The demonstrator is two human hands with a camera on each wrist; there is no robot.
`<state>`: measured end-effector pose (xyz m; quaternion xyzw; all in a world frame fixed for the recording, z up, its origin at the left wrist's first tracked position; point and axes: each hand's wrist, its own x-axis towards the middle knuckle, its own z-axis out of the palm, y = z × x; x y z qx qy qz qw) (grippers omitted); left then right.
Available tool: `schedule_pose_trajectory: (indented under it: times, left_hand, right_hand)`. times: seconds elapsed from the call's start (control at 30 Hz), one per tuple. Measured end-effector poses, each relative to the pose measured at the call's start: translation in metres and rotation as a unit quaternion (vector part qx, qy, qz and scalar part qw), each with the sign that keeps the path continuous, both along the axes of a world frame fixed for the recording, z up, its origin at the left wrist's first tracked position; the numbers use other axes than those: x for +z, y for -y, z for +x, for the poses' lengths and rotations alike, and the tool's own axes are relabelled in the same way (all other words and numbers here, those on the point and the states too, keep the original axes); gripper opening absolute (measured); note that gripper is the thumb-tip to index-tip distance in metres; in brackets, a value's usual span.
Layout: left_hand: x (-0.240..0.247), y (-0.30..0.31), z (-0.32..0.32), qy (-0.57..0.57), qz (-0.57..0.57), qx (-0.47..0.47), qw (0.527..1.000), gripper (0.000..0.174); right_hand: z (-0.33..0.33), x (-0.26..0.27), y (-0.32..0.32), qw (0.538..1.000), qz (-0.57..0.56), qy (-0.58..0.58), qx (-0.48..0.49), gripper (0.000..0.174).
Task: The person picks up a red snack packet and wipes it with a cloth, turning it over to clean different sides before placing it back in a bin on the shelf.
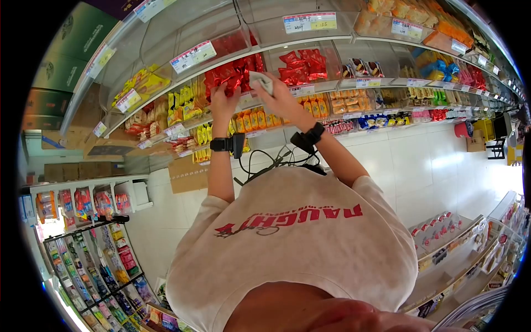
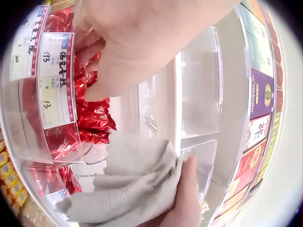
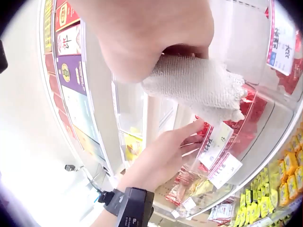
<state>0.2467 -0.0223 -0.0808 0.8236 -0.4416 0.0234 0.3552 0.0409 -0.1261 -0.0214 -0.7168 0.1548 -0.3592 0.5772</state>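
Note:
My left hand (image 1: pixel 224 104) reaches over the front of a clear bin, its fingers among red foil packets (image 1: pixel 243 67). In the left wrist view, the fingers of this hand (image 2: pixel 135 45) bend down at the crinkled packets (image 2: pixel 94 118), behind a handwritten price tag (image 2: pixel 56 80). Just to the right, my right hand (image 1: pixel 286 102) grips a folded, ribbed greyish-white cloth (image 1: pixel 261 83). The cloth (image 3: pixel 194 85) sticks out from under the curled fingers in the right wrist view, above the left hand (image 3: pixel 161 149). Its frayed edge hangs close to the packets.
More red packets (image 1: pixel 303 66) fill the bin to the right. Yellow packets (image 1: pixel 141 86) lie in a bin at the left. Orange packs (image 1: pixel 257 119) line the tier below. Price tags (image 1: pixel 193 56) stick out along the shelf edges. Black cables (image 1: pixel 276 159) hang near the body.

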Motion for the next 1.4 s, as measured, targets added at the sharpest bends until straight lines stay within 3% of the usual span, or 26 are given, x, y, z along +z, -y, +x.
schedule_pose_trajectory:
  times: [0.07, 0.2, 0.3, 0.4, 0.5, 0.6, 0.73, 0.87, 0.97, 1.07, 1.1, 1.2, 1.23, 1.33, 1.4]
  left_hand:
    - [-0.005, 0.004, 0.006, -0.01, -0.012, -0.001, 1.0, 0.051]
    - [-0.012, 0.007, 0.014, 0.028, 0.001, -0.028, 0.999, 0.046]
    - [-0.02, 0.01, 0.024, 0.039, 0.007, -0.017, 0.999, 0.043]
    - [-0.028, 0.012, 0.032, -0.021, 0.006, -0.014, 1.0, 0.042]
    - [-0.014, 0.007, 0.023, -0.069, -0.029, -0.022, 0.997, 0.042]
    - [-0.002, -0.007, 0.014, -0.078, -0.097, -0.034, 0.992, 0.041]
    - [0.047, -0.034, -0.02, -0.165, -0.187, -0.043, 0.967, 0.035]
    - [0.081, -0.055, -0.047, -0.219, -0.137, -0.064, 0.964, 0.033]
    - [0.08, -0.064, -0.061, -0.21, -0.131, -0.154, 0.957, 0.035]
    - [0.078, -0.081, -0.061, -0.23, -0.101, -0.168, 0.953, 0.034]
    - [0.079, -0.085, -0.068, -0.244, -0.147, -0.167, 0.944, 0.034]
    - [0.078, -0.102, -0.075, -0.351, -0.143, -0.162, 0.911, 0.033]
    - [0.085, -0.106, -0.08, -0.462, -0.163, -0.181, 0.853, 0.03]
    - [0.076, -0.115, -0.078, -0.461, -0.171, -0.209, 0.845, 0.03]
    - [0.07, -0.119, -0.076, -0.482, -0.17, -0.219, 0.831, 0.031]
  right_hand:
    - [0.024, -0.011, -0.002, 0.995, -0.087, 0.027, -0.028, 0.039]
    - [0.058, -0.013, -0.008, 0.998, -0.052, -0.028, -0.024, 0.048]
    - [0.059, -0.003, -0.014, 0.983, 0.056, -0.159, 0.073, 0.05]
    - [0.063, -0.011, -0.014, 0.979, 0.009, -0.19, 0.075, 0.053]
    - [0.056, -0.018, -0.021, 0.994, 0.074, -0.058, 0.062, 0.051]
    - [0.053, -0.035, -0.018, 0.994, 0.093, 0.051, -0.024, 0.052]
    - [0.02, -0.019, -0.022, 0.969, 0.192, 0.082, -0.131, 0.057]
    - [0.011, -0.005, -0.042, 0.96, 0.203, 0.03, -0.191, 0.05]
    - [0.018, -0.002, -0.064, 0.973, 0.173, 0.084, -0.129, 0.042]
    - [0.008, 0.004, -0.077, 0.983, 0.125, -0.006, -0.134, 0.032]
    - [0.011, 0.002, -0.08, 0.984, 0.096, 0.035, -0.147, 0.027]
    - [0.002, 0.005, -0.093, 0.986, 0.059, -0.003, -0.153, 0.026]
    - [0.001, 0.007, -0.097, 0.988, 0.06, 0.0, -0.145, 0.024]
    - [-0.003, 0.01, -0.112, 0.988, 0.083, 0.003, -0.131, 0.024]
    - [-0.009, 0.014, -0.117, 0.99, 0.04, -0.008, -0.137, 0.022]
